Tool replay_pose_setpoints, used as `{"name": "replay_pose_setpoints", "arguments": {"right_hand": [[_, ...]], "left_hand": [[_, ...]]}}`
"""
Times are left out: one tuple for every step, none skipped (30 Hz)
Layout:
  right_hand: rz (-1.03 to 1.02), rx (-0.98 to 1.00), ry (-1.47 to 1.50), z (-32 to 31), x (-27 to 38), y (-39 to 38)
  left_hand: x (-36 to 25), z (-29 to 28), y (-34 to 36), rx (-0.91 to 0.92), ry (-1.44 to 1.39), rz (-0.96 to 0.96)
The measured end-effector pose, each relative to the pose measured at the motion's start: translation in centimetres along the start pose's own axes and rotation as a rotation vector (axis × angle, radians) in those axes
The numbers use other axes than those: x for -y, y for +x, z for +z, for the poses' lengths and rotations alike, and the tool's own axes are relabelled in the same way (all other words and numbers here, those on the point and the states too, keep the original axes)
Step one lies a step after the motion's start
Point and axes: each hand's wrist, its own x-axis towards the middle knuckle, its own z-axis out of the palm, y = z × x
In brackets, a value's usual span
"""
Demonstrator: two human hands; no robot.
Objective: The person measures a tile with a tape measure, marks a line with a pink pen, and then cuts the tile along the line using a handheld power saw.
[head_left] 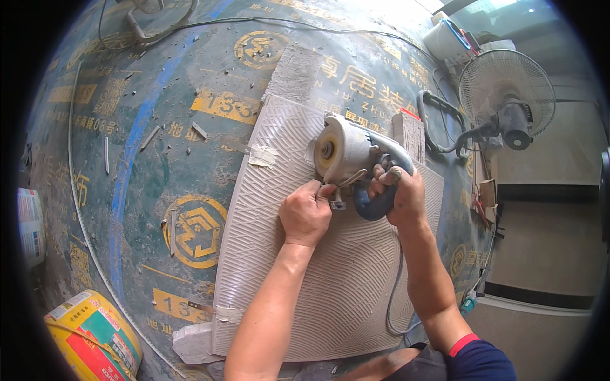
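A dusty handheld tile saw [346, 149] with a round blade guard rests over a large tile [330, 279], whose ribbed back faces up. My right hand [400, 190] is wrapped round the saw's dark rear handle. At the saw's lower front edge my left hand [307, 211] is closed, thumb and fingertips pinching a small metal part by the base. What exactly lies between those fingertips is mostly hidden. A grey power cord [395, 298] runs down across the tile from the saw. Metal clips stuck down with pale adhesive [262, 156] sit along the tile's left edge.
Rough blocks [293, 75] stick out from under the tile's edges. A standing fan [507, 95] is at the far right, with a white bucket [447, 41] behind it. At lower left stands a yellow bucket [95, 336]. Rubble and a long cable [77, 203] lie on the printed floor covering.
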Motion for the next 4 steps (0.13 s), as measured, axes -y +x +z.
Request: {"name": "replay_pose_setpoints", "arguments": {"right_hand": [[-0.001, -0.005, -0.002, 0.14, 0.01, -0.06], [-0.003, -0.011, -0.004, 0.26, 0.03, -0.11], [-0.002, -0.01, -0.009, 0.34, 0.06, -0.13], [-0.003, -0.011, -0.016, 0.38, 0.17, -0.17]], "left_hand": [[0.07, 0.0, -0.01, -0.001, 0.001, -0.001], [0.15, 0.01, -0.03, -0.008, -0.002, 0.007], [0.21, 0.02, -0.04, -0.016, -0.005, 0.016], [0.21, 0.08, -0.05, -0.011, 0.01, 0.015]]}}
